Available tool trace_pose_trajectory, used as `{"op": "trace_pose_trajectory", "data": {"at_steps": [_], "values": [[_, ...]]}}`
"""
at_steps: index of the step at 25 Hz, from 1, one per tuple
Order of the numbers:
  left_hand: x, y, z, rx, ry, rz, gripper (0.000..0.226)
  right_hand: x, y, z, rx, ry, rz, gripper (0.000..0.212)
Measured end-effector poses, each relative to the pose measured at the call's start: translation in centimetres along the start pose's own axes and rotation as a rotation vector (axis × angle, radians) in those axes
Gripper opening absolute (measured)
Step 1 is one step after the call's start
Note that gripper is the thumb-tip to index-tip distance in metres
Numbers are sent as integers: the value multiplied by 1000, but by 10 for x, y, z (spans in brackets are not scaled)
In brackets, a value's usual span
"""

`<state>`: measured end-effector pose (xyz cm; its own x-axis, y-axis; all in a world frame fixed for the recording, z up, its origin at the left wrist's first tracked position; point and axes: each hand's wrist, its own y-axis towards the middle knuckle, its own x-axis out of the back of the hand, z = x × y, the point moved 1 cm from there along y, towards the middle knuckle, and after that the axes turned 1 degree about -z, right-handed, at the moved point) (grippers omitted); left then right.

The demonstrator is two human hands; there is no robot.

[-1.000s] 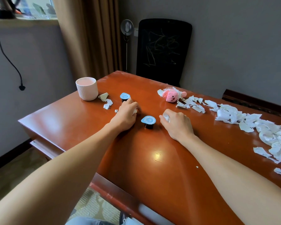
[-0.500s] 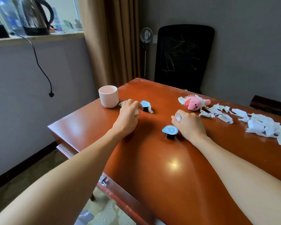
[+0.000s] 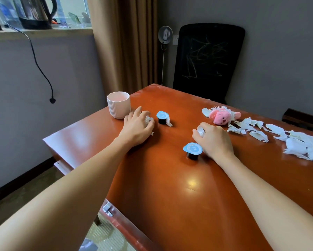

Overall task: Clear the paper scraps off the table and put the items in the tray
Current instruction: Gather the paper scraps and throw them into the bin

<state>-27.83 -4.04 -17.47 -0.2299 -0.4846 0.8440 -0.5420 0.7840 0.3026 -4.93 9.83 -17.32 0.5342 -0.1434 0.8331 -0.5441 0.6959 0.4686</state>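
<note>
With your left hand (image 3: 136, 126) and right hand (image 3: 215, 140) each holding wadded paper scraps (image 3: 200, 131) in curled fingers low on the table (image 3: 170, 187), a careless reach could tip the blue-lidded pod (image 3: 192, 150) beside your right wrist.

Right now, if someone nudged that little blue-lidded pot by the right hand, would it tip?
The blue-lidded pot looks small, so probably light, sliding easily on the glossy table. Its lid overhangs a narrower dark base, so a high push might tip it.
</note>
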Motion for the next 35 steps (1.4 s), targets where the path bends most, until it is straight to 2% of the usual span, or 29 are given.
{"op": "trace_pose_trajectory", "data": {"at_steps": [3,11,18,21,27,31,35], "values": [[-5,0,0,-13,21,54,55,-1,0,-1,1,-12,-10,22],[-5,-7,-5,-57,181,-33,34,1,0,1,-8,-27,-16,24],[-2,-7,-7,-66,115,-43,21,0,1,0,-18,-33,-12,25],[3,-9,-9,-95,-17,-14,19,-2,1,0,-17,-44,-6,26],[9,-21,-18,-152,-96,20,45,2,-1,1,-35,-30,18,24],[5,-30,-31,-239,-114,106,60,2,-1,2,-36,-21,31,25],[1,-25,-49,-233,-80,195,62,3,-1,2,-32,-10,35,22]]}}
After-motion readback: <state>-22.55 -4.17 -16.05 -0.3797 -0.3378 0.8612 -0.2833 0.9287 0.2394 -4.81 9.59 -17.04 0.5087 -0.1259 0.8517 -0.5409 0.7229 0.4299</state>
